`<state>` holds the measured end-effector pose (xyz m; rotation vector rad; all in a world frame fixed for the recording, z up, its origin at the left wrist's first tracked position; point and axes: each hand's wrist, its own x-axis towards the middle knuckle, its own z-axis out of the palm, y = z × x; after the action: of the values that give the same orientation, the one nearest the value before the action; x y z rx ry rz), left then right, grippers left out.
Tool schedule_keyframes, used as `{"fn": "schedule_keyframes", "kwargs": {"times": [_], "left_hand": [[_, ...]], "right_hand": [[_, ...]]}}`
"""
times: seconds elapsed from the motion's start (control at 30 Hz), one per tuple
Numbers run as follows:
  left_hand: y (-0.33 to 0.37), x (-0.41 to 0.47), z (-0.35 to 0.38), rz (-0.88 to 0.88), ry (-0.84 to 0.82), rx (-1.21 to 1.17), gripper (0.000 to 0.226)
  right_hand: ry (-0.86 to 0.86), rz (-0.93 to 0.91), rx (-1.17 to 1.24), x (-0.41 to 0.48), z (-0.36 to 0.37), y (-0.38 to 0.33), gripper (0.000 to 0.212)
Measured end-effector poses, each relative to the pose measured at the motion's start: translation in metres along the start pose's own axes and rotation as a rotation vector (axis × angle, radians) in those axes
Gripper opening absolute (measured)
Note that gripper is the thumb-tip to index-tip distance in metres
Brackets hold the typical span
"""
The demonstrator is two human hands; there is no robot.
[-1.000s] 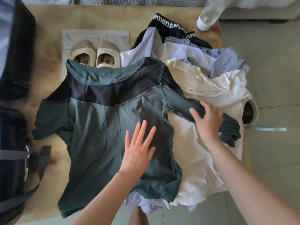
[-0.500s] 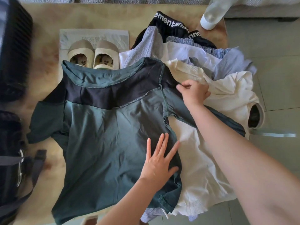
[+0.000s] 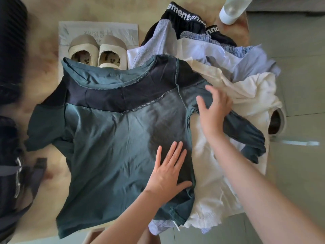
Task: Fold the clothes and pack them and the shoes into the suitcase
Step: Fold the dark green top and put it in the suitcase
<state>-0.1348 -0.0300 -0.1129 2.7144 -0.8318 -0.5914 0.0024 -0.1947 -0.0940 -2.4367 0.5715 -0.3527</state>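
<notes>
A green and navy T-shirt lies spread flat on the wooden table, its right sleeve draped over a pile of clothes. My left hand presses flat on the shirt's lower right side, fingers straight. My right hand rests with spread fingers on the shirt's right armpit and sleeve. Under that sleeve lies a cream garment, with pale blue and white clothes and black shorts with a lettered waistband behind. A pair of beige shoes stands on white paper behind the collar. The dark suitcase lies open at the left edge.
A white bottle stands at the table's far right corner. A dark strap from the suitcase lies on the table at the left. A round object sits at the table's right edge, with grey floor tiles beyond.
My right hand moved from the shirt's shoulder seam down to the armpit and opened its fingers. My left hand stays flat on the lower right side.
</notes>
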Motion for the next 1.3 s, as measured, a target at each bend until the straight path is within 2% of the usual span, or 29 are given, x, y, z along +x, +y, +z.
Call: {"fn": "schedule_keyframes", "kwargs": {"times": [0.1,0.2,0.3,0.37,0.47,0.5,0.57,0.63,0.77,0.87,0.93,1.0,1.07,1.17,1.23,1.3], "left_hand": [[-0.01,-0.012,-0.001,0.013,0.092,0.028,0.078],[-0.02,-0.031,0.001,0.032,0.14,0.032,0.078],[-0.02,-0.053,0.005,0.061,0.14,0.037,0.084],[-0.017,-0.066,0.007,0.054,0.128,0.031,0.091],[-0.014,-0.079,0.011,0.048,0.085,0.037,0.099],[-0.014,-0.082,0.011,0.049,0.069,0.037,0.1],[-0.016,-0.086,0.012,0.051,0.051,0.031,0.098],[-0.019,-0.09,0.011,0.062,0.049,0.017,0.093],[-0.023,-0.1,0.008,0.09,0.066,-0.015,0.086],[-0.034,-0.115,0.011,-0.057,0.094,-0.074,0.088],[-0.047,-0.132,0.019,-0.204,0.104,-0.136,0.09],[-0.062,-0.155,0.026,-0.393,0.125,-0.219,0.091],[-0.076,-0.179,0.03,-0.616,0.162,-0.303,0.087],[-0.094,-0.207,0.026,-0.924,0.213,-0.409,0.081],[-0.098,-0.218,0.02,-1.034,0.226,-0.485,0.085],[-0.103,-0.224,0.017,-1.177,0.22,-0.602,0.092]], "right_hand": [[-0.03,0.016,-0.047,-0.091,-0.031,0.018,0.03],[-0.103,0.19,-0.161,-0.179,-0.059,0.024,0.045],[-0.198,0.286,-0.301,-0.24,-0.072,0.022,0.057],[-0.216,0.333,-0.33,-0.259,-0.073,0.022,0.051],[-0.207,0.368,-0.257,-0.268,-0.078,0.023,0.021],[-0.206,0.429,-0.192,-0.268,-0.081,0.025,0.014],[-0.234,0.57,-0.053,-0.268,-0.091,0.029,0.013],[-0.281,0.608,-0.008,-0.272,-0.103,0.036,0.016],[-0.379,0.503,-0.13,-0.276,-0.113,0.045,0.028],[-0.275,0.365,-0.248,-0.273,-0.113,0.043,0.039],[-0.173,0.22,-0.31,-0.27,-0.111,0.038,0.04],[-0.166,0.092,-0.262,-0.272,-0.103,0.023,0.031],[-0.256,-0.042,-0.207,-0.281,-0.085,0.01,0.03],[-0.44,-0.321,-0.261,-0.304,-0.055,0.002,0.03],[-0.555,-0.462,-0.313,-0.316,-0.041,0.002,0.044],[-0.619,-0.529,-0.349,-0.32,-0.034,0.003,0.057]]}}
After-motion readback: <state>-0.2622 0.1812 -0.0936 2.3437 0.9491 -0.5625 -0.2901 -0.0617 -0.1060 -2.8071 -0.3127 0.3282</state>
